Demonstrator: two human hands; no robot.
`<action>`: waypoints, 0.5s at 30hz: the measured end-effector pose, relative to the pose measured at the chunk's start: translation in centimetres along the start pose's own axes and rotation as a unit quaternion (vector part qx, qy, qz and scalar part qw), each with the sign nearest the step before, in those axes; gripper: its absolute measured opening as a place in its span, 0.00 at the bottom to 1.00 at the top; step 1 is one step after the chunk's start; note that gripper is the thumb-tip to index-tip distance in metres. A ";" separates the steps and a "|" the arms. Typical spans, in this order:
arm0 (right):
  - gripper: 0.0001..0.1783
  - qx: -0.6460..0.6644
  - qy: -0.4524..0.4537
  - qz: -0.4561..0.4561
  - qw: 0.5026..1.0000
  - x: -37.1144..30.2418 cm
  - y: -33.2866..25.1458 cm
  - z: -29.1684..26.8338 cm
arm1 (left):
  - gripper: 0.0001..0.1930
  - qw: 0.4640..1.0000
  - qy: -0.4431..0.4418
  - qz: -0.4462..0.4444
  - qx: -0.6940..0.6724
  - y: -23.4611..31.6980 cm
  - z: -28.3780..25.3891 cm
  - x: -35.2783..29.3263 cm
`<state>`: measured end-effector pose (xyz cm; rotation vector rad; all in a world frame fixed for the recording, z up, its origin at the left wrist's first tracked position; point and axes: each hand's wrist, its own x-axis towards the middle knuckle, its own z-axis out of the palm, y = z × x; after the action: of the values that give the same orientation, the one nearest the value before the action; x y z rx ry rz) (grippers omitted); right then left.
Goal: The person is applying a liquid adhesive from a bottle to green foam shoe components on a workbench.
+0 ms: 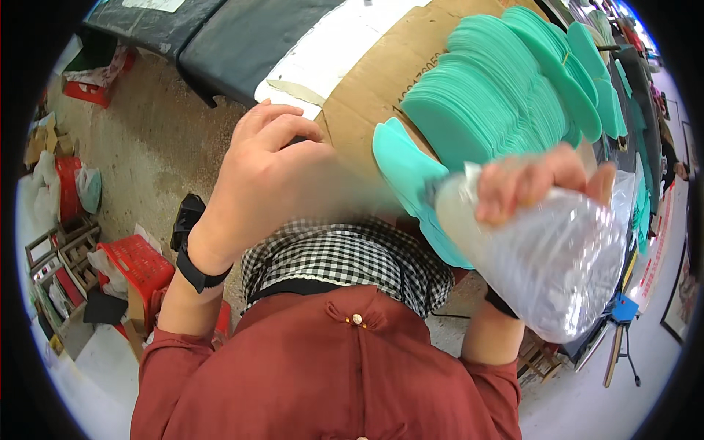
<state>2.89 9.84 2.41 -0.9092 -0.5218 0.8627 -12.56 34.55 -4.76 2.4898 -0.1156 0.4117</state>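
My right hand (539, 180) is wrapped round the neck of a clear, crinkled plastic bottle (557, 264). The bottle is tilted, its dark tip pointing left over a loose teal insole-shaped sheet (411, 158). Toward the left, my left hand (275, 165) is at the edge of a brown cardboard sheet (359, 92), its fingers curled. Something dark shows beneath those fingers, too hidden to name, and the hand's inner side is smeared by motion. A thick fanned row of teal insole-shaped sheets (484, 95) lies on the cardboard beyond my right hand.
White sheeting (323, 48) lies along the cardboard's left side, next to a dark padded surface (242, 44). On the floor at the left stand a red plastic basket (139, 268) and wooden frames (62, 257). A blue clamp-like thing (623, 309) is at the lower right.
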 end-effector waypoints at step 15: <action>0.43 -0.054 -0.112 0.072 0.990 0.4 -0.5 -0.3 | 0.14 0.999 0.023 -0.013 -0.045 -1.1 0.4 -1.1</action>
<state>3.55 9.91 2.72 -0.9618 -0.7088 1.0832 -13.33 35.21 -5.99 2.3901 -0.0818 0.4435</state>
